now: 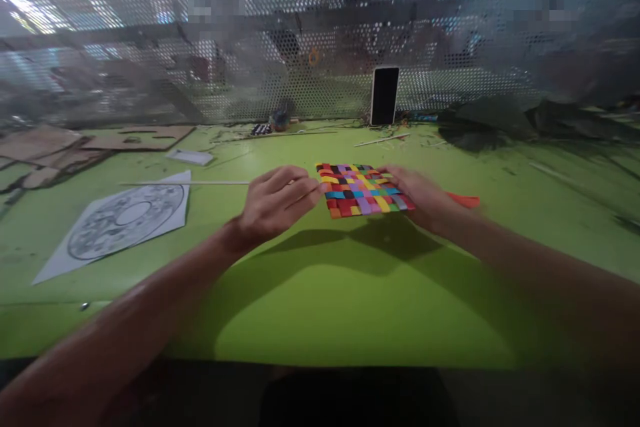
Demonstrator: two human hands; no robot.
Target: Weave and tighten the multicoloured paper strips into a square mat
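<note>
A small woven mat [363,193] of many-coloured strips is held up above the green table, its checkered face towards me. My left hand [280,199] is closed at its left edge, the fingertips touching the border. A thin pale stick [200,183] stretches leftward from behind this hand; whether the hand grips it or it lies on the table, I cannot tell. My right hand [423,197], slightly blurred, grasps the mat's right edge, with the thumb and fingers partly hidden. Past the right wrist, a red-orange strip [464,200] sticks out.
On the green table [360,307] at left lies a paper with a printed ring pattern [125,220]. Cardboard pieces [140,138] and a small white tray-like piece [190,157] lie farther back. A phone [385,96] leans against the perforated screen [325,33]; dark leaves [490,123] lie at right.
</note>
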